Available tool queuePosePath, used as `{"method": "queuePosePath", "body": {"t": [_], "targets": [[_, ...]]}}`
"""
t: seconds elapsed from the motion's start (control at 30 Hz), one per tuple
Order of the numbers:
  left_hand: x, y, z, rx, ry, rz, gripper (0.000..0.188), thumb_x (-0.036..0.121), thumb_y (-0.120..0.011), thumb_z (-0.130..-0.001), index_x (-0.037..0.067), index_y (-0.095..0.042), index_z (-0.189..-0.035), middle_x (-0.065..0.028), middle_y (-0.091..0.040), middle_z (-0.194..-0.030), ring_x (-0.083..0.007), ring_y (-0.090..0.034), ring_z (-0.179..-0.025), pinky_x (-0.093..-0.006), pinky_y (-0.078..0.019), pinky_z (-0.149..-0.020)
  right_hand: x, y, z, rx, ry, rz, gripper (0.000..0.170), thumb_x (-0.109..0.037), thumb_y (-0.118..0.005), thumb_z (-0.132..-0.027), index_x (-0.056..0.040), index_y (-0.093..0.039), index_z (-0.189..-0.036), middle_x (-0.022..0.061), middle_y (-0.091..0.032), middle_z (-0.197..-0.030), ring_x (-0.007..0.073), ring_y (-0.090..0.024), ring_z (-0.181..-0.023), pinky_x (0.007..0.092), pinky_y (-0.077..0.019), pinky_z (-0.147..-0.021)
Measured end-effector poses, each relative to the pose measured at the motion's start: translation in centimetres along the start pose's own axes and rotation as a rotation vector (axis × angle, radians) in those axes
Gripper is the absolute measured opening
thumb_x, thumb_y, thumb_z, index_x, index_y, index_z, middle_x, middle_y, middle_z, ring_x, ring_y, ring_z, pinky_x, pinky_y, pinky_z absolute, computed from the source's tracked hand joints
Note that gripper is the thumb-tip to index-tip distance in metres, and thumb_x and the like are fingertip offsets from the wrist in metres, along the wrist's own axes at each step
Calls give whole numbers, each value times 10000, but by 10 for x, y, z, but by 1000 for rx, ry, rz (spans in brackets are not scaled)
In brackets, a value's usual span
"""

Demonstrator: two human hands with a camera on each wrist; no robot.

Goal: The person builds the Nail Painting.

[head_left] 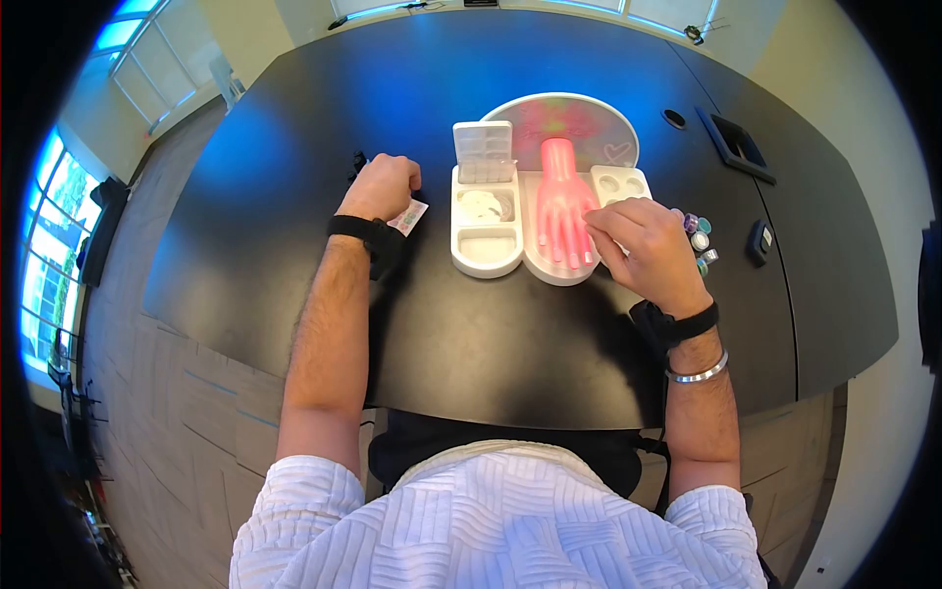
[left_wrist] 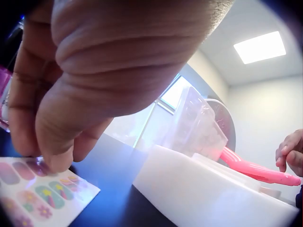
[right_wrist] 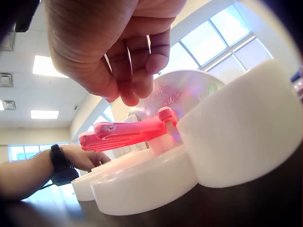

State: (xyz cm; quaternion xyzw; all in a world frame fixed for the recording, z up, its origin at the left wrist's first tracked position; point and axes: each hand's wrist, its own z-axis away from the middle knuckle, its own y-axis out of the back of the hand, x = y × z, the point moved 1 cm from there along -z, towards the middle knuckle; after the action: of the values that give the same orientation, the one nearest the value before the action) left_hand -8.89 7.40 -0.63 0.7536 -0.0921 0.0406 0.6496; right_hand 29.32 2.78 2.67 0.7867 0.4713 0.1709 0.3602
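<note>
Pink model hand (head_left: 561,206) lying palm down on the middle of a white stand (head_left: 561,278), fingers toward 6 o'clock; its surface is glossy and its nails show paler than the rest. At 4 o'clock, beside its fingers, is the person's right hand (head_left: 643,240), fingers bent and tips close together; whether they hold anything cannot be told. At 9 o'clock, adjoining the stand, a white tray (head_left: 481,271) has compartments: the middle one contains pale material (head_left: 481,204), indistinct in form, and a translucent gridded case (head_left: 483,142) stands upright at the rear. At 2 o'clock, a white block (head_left: 620,173) bears rounded wells. At 12 o'clock rises a rounded panel (head_left: 613,128) with a heart outline. Well out at 9 o'clock, the left hand (head_left: 385,187) pinches the edge of a sticker sheet (left_wrist: 42,201) printed with flowers and stars. Between 3 and 4 o'clock, small jars (head_left: 699,240) cluster on the black bench (head_left: 510,353).
</note>
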Motion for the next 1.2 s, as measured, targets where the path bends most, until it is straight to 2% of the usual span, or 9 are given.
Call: {"method": "queuePosePath", "body": {"t": [0.13,0.33,0.5,0.67,0.77,0.87,1.07,1.13,1.2], "targets": [[-4,-7,-1,58,-44,-23,219,-48,-652,-859,25,-825,-972,-192,-799,-907,-365,-785,-889,-443,-629,-842,1,-1,2,-14,-16,-16,74,-77,-792,-904,-48,-772,-969,79,-728,-854,291,-723,-789,420,-567,-705],[3,1,3,-57,-36,-21,201,-28,-620,-901,19,-803,-971,-186,-785,-924,-389,-760,-905,-472,-614,-842,1,0,2,-13,-13,-10,79,-81,-792,-903,-52,-770,-973,77,-732,-863,291,-716,-789,418,-566,-708],[11,13,4,130,-38,-39,165,30,-646,-964,44,-796,-1032,-174,-702,-1114,-391,-710,-1074,-500,-575,-965,5,-4,4,6,-7,-28,104,-72,-786,-888,-52,-768,-988,77,-730,-857,295,-714,-788,424,-562,-705],[15,30,5,245,-38,72,153,51,-636,-1007,35,-781,-1053,-171,-674,-1119,-396,-709,-1044,-495,-586,-937,5,-4,5,23,-4,-47,126,-47,-766,-869,-49,-762,-995,80,-717,-839,307,-708,-784,437,-555,-703],[26,43,7,484,-158,227,135,-3,-598,-1054,-2,-732,-1073,-142,-687,-1098,-335,-705,-1011,-400,-561,-888,8,-6,6,23,12,-42,114,-42,-753,-869,-47,-751,-982,84,-701,-821,313,-695,-772,443,-547,-698],[39,62,10,603,-224,274,150,-8,-600,-1037,16,-745,-1065,-155,-716,-1086,-384,-719,-971,-447,-578,-867,8,-7,8,31,14,-65,76,-48,-740,-877,-49,-729,-952,89,-678,-800,317,-683,-763,443,-539,-689],[57,100,17,662,-273,318,122,-6,-660,-1040,20,-762,-1102,-125,-718,-916,-305,-692,-794,-367,-557,-743,8,-6,9,41,37,-44,48,-61,-730,-891,-60,-699,-928,89,-665,-795,318,-679,-766,446,-547,-695],[64,105,15,701,-329,308,143,13,-703,-1041,34,-790,-1152,-46,-736,-904,-131,-646,-742,-290,-524,-687,8,-5,8,26,35,-39,54,-66,-732,-888,-61,-701,-932,90,-671,-802,316,-682,-768,450,-552,-700],[72,101,11,709,-345,306,137,21,-713,-1038,36,-796,-1146,-51,-743,-899,-135,-645,-729,-289,-526,-683,7,-4,7,26,36,-36,55,-67,-731,-886,-63,-702,-932,89,-672,-802,314,-683,-767,449,-553,-699]]}}
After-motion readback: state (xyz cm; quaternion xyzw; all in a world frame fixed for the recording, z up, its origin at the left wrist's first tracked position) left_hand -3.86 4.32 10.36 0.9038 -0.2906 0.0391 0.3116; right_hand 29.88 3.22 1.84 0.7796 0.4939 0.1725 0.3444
